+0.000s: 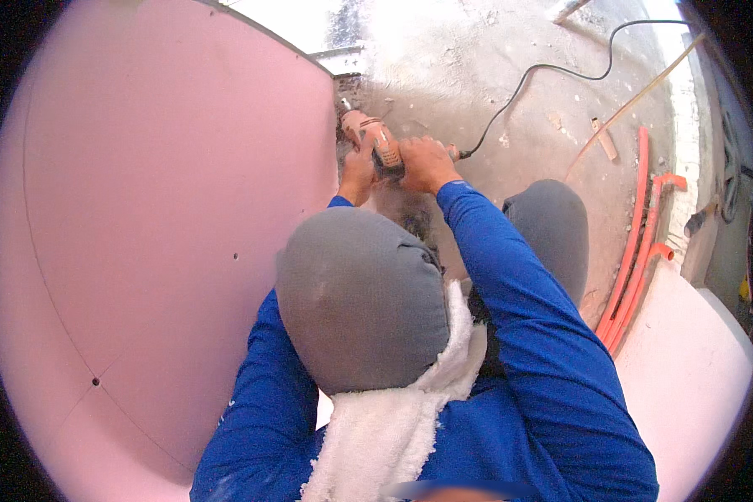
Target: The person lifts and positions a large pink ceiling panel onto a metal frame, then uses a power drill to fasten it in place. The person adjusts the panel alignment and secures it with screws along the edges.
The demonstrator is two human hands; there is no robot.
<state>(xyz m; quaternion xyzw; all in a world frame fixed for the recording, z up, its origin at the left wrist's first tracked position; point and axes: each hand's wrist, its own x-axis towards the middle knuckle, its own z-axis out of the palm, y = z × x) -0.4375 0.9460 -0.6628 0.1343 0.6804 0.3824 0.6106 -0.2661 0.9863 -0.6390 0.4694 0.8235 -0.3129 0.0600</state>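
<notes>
An orange corded power drill (375, 138) is in both of my hands, low beside the far end of a large pink plasterboard panel (167, 167). My left hand (358, 174) is wrapped round the side of its body, close to the board. Its rear end, where the cord joins, is in the grip of my right hand (427, 163), fingers curled round it. The drill's metal nose points away to the far left, at the foot of the board's end edge. Whether its tip touches anything I cannot tell. My fingertips are partly hidden behind the tool.
A black power cable (537, 69) curves from the drill across the rough concrete floor (477, 50). Orange pipes (626, 284) lie along the right, beside a white sheet (686, 360). A thin stick (640, 99) slants near a short offcut (604, 140). My grey-trousered knees are close below my hands.
</notes>
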